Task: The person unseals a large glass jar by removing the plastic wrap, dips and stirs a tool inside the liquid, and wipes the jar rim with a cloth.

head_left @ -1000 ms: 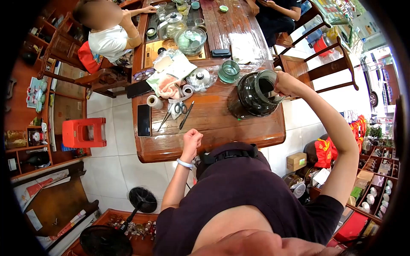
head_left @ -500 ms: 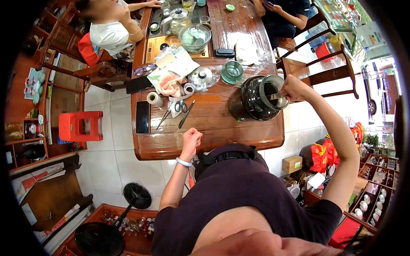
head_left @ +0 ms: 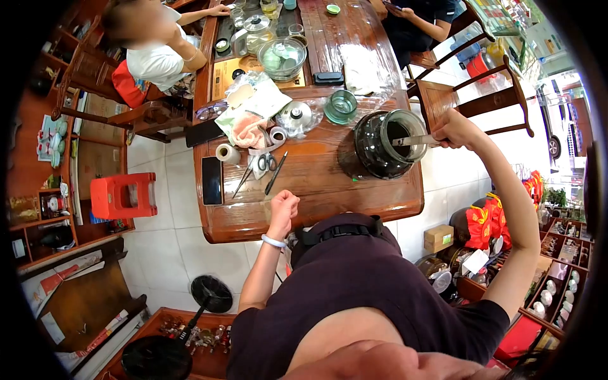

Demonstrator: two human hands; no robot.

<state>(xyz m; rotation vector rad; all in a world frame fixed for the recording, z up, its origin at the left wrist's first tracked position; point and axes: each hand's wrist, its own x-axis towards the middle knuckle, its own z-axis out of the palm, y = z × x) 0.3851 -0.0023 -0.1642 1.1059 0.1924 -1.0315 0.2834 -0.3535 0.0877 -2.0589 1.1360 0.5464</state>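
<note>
A large dark glass jar with a wide clear mouth stands at the right of the wooden table. My right hand is closed round the end of a long, flat, pale utensil. Its other end reaches into the jar's mouth, so its full shape is hidden. My left hand is curled in a fist by the table's front edge, with nothing showing in it. The nearest things to it are a black pen and scissors.
A green glass bowl sits behind the jar. A phone, a tape roll and cloths lie at the left. Farther back stand a basin and a teapot. Two people sit at the far sides.
My right hand has moved right and slightly outward, drawing more of the utensil out across the jar's rim. My left fist stays in place. The view has shifted slightly.
</note>
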